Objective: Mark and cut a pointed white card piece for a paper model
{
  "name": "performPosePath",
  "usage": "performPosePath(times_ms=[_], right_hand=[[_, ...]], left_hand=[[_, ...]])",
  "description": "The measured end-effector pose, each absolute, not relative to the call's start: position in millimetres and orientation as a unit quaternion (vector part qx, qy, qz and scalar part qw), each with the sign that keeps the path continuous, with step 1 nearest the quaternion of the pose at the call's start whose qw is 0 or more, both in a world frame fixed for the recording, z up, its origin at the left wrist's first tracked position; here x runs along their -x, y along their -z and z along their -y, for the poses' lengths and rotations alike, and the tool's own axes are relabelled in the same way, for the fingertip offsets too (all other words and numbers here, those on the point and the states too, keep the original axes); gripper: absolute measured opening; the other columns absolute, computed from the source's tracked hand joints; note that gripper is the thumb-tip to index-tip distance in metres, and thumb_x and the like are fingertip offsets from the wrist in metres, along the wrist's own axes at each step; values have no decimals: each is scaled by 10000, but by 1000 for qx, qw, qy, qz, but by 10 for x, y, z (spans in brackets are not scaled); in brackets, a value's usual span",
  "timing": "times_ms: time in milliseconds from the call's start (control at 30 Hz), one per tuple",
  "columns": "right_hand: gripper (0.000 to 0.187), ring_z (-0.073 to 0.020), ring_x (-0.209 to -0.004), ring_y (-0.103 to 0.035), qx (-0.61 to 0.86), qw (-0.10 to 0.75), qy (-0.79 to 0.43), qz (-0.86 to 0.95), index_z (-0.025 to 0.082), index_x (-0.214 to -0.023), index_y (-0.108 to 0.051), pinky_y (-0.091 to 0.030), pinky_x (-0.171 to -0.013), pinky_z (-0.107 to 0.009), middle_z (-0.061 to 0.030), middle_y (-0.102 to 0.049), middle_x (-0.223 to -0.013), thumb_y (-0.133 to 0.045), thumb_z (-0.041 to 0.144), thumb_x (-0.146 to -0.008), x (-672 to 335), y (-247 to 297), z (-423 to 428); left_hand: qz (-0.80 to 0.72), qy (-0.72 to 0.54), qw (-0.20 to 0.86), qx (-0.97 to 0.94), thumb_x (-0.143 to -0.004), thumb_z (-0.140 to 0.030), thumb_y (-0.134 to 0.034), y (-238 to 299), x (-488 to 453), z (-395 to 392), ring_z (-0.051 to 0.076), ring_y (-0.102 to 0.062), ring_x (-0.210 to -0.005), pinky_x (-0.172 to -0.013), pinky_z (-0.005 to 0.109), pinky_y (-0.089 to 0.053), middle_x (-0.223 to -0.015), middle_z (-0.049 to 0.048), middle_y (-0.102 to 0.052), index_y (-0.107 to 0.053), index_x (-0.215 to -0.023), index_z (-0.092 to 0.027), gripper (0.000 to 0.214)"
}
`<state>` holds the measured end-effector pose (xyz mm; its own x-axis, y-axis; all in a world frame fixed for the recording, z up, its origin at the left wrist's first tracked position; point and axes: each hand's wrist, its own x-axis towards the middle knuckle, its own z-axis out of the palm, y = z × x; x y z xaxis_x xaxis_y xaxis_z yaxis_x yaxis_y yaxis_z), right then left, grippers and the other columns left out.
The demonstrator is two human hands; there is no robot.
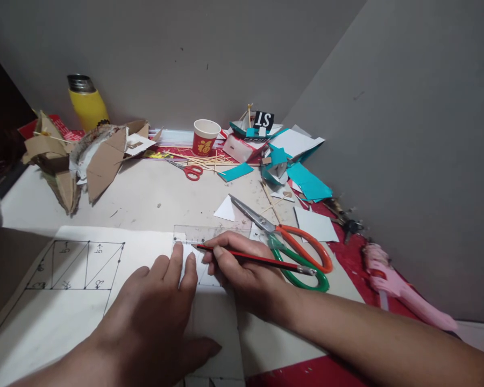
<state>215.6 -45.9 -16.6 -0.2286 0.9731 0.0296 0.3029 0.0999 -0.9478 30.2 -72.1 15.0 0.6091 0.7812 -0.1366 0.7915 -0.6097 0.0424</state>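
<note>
My right hand [242, 269] grips a red and black pencil [262, 259], its tip near the edge of a clear ruler [210, 234]. Fingers stretched out, my left hand [157, 301] lies on the paper, its fingertips at the ruler's lower edge. Under both hands is a white sheet [215, 317] with some drawn lines, partly hidden by my fingers. To the left, an open page [80, 317] carries a drawn strip of triangles with handwritten marks. Just beyond my right hand lie large scissors [262, 217] with one orange and one green handle, blades apart.
Cut cardboard pieces [105, 166] and a yellow bottle [86, 107] stand at the back left. A red paper cup [205, 137], thin sticks [213, 159] and small red scissors [191, 171] are at the back. Teal card scraps [308, 181] and a pink glue gun [391, 279] lie right.
</note>
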Motion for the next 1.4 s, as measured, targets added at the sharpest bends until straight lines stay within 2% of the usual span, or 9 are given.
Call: performPosePath(times_ms=[167,367,467,600,1000,1167,1267,1400], right_hand=[[169,-122,-566,-613,504,387,-489,598,184,-878,-685,-479,-520,-236,-19,-686,-652,-530,241,-919,-2135,173,452],[186,-131,-625,-646,492,391,-491,603,183,-926,-680,-493,-546,-237,-30,-695,-706,-521,278,-945,-2132,177,463],[175,-129,-624,-648,496,391,-492,599,183,-875,-671,-492,-551,-232,-17,-678,-667,-525,255,-936,-2133,168,462],[177,-128,-625,-647,500,386,-488,602,182,-921,-679,-487,-540,-229,-22,-689,-698,-528,272,-939,-2135,158,462],[177,-130,-607,-632,498,393,-497,593,178,-890,-685,-484,-530,-234,-25,-681,-667,-534,261,-929,-2130,170,476],[178,-125,-613,-630,494,395,-502,590,177,-935,-682,-486,-532,-234,-37,-702,-728,-535,277,-934,-2132,175,475],[178,-124,-602,-627,492,398,-504,588,175,-878,-680,-478,-523,-229,-27,-686,-679,-536,266,-928,-2126,168,477],[159,-112,-587,-615,496,404,-505,579,178,-923,-680,-470,-514,-220,-16,-685,-694,-546,263,-925,-2114,147,484]], left_hand=[[-437,68,62,-895,-725,-656,-649,-159,-304,717,414,-634,-1106,-833,541,-572,-1433,317,-491,-530,-1394,-54,909],[-438,76,62,-894,-734,-653,-649,-179,-329,697,419,-632,-1102,-836,551,-566,-1430,326,-489,-527,-1395,-46,906],[-439,72,64,-893,-727,-649,-657,-169,-321,708,424,-629,-1105,-832,557,-565,-1431,330,-486,-527,-1393,-37,914],[-437,68,57,-895,-731,-657,-650,-147,-307,731,420,-629,-1105,-830,552,-565,-1440,322,-481,-527,-1398,-53,908],[-436,70,57,-895,-735,-655,-651,-159,-316,710,428,-626,-1111,-838,565,-560,-1430,336,-481,-520,-1400,-37,918],[-437,73,63,-894,-734,-656,-648,-150,-318,700,420,-628,-1111,-840,556,-561,-1433,324,-486,-531,-1395,-54,902],[-438,74,64,-894,-727,-660,-650,-156,-325,692,425,-624,-1118,-837,558,-562,-1440,329,-475,-524,-1400,-50,917],[-437,75,64,-894,-736,-649,-653,-169,-325,702,420,-628,-1112,-830,551,-566,-1438,330,-476,-519,-1404,-48,908]])
